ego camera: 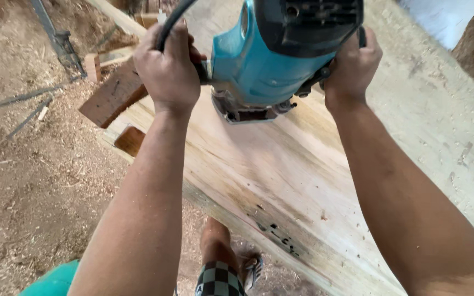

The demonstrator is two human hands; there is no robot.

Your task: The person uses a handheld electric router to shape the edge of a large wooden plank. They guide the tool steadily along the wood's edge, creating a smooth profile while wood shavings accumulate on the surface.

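1. One broad pale wooden slab [281, 181] is lying at a slant, its near edge overhanging the sawdust-covered floor [34, 181]; open wood is stretching toward the person.
2. One teal and black power planer [272, 55] is sitting on the slab's far part.
3. Two hands are working: the left hand [168, 68] is clenching its grip on the planer's side handle, the right hand [352, 63] is grasping the opposite handle.
4. One dark wood offcut [111, 96] is lying beside the slab's left edge.

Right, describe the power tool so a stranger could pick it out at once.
Start at the broad pale wooden slab crossing the picture. At its far end sits a teal and black electric power tool, gripped by the left hand and right hand. Nothing else here is teal plastic.
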